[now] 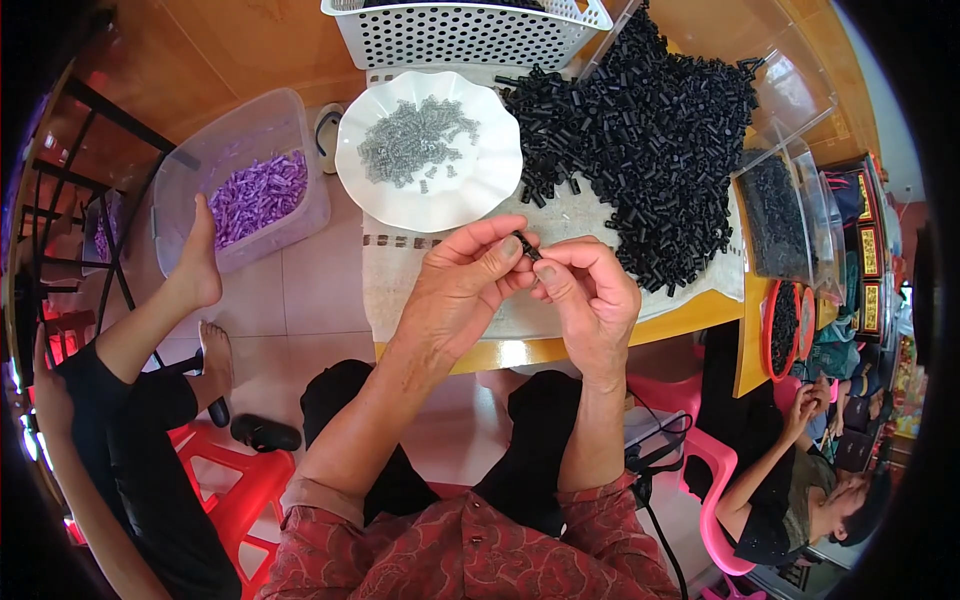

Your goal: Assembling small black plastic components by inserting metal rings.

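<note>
My left hand [468, 272] pinches a small black cylindrical plastic piece [525, 243] between thumb and fingers, above the cloth's front part. The fingertips of my right hand [592, 298] are closed at the lower end of the same piece and hide that end. Just beyond my left hand, a white plate [360, 205] with a wavy rim holds many tiny clear plastic pieces [415, 140]. A large heap of black cylindrical pieces [665, 130] spreads over the cloth beyond and to the right of my hands.
A beige cloth [400, 285] covers part of the yellow table [680, 322]. At the back stands a white perforated basket [470, 40]. Clear bins [790, 215] line the right side. A bin of purple pieces [260, 195] stands left, near another person's bare foot [200, 255]. A person [800, 490] sits right.
</note>
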A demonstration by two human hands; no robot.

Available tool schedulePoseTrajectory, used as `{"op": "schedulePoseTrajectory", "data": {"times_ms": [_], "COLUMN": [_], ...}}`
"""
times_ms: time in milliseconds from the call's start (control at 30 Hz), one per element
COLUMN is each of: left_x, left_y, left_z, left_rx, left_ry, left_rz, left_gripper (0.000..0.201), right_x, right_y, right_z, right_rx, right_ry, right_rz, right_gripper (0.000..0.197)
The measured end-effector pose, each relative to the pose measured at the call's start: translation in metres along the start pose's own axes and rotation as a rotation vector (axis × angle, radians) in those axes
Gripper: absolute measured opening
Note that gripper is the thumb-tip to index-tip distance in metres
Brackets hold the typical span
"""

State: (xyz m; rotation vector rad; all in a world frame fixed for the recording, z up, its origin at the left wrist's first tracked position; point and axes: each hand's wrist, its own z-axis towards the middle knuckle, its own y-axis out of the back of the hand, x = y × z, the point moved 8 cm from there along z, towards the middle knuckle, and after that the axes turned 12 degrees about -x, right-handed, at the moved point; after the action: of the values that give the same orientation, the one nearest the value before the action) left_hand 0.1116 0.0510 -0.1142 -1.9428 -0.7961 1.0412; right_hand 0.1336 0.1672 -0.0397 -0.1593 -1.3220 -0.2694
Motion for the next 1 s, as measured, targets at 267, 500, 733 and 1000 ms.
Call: {"op": "schedulePoseTrajectory", "data": {"times_ms": [267, 500, 733, 1000], "left_x": [-0.001, -0.003, -0.004, -0.011], "left_y": [0.001, -0.004, -0.004, -0.008], "left_z": [0.000, 0.000, 0.000, -0.005], "left_rx": [-0.010, 0.049, 0.085, 0.090], "left_ry": [-0.024, -0.041, -0.094, -0.207], "left_rz": [0.020, 0.012, 0.018, 0.075], "left_gripper": [0.026, 0.027, 0.024, 0.023], "right_x": [0.003, 0.006, 0.014, 0.021], "right_y": [-0.002, -0.003, -0.005, -0.006], "right_z": [0.000, -0.001, -0.004, -0.009], "right_rx": [0.008, -0.027, -0.076, -0.122], "right_ry": [0.055, 0.118, 0.222, 0.337], "right_rz": [-0.023, -0.050, -0.108, -0.236], "right_gripper": [0.005, 0.006, 0.007, 0.010]}}
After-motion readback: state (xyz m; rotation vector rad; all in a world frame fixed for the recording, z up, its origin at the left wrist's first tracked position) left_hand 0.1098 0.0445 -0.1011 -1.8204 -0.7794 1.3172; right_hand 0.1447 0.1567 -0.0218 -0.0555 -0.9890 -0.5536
